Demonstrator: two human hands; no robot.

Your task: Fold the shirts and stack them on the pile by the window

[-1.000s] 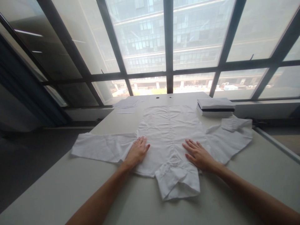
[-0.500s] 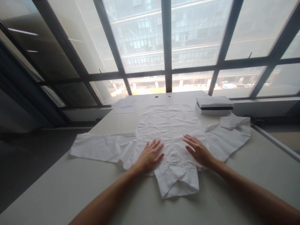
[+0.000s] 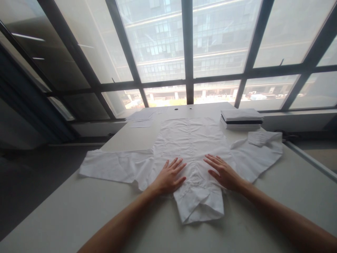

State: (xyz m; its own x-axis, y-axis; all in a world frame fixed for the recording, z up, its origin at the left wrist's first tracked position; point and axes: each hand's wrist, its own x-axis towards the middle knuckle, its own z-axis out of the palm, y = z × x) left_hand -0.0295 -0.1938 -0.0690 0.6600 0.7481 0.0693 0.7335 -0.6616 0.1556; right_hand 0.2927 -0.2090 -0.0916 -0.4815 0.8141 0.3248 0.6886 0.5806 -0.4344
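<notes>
A white long-sleeved shirt [image 3: 191, 140] lies spread front up, its button line down the middle and its collar [image 3: 198, 205] toward me. Creases run across the body. One sleeve [image 3: 116, 165] stretches out to the left; the other sleeve [image 3: 256, 154] goes right, with its cuff end folded over. My left hand [image 3: 170, 175] rests flat, fingers spread, on the shirt's chest just below the pocket edge. On the other side of the buttons my right hand [image 3: 222, 171] lies on the cloth, palm down with fingers stretched out. Neither hand grips anything.
The white table [image 3: 76, 211] carries a stack of folded white cloth [image 3: 241, 119] with a dark band at the back right. Sheets of paper [image 3: 140, 119] lie at the back left. Large windows [image 3: 155, 42] stand behind the table, and a dark curtain [image 3: 28, 91] hangs at left.
My right hand has come down slightly, and its fingers now lie flatter on the shirt. My left hand has shifted a little to the right. The shirt looks the same.
</notes>
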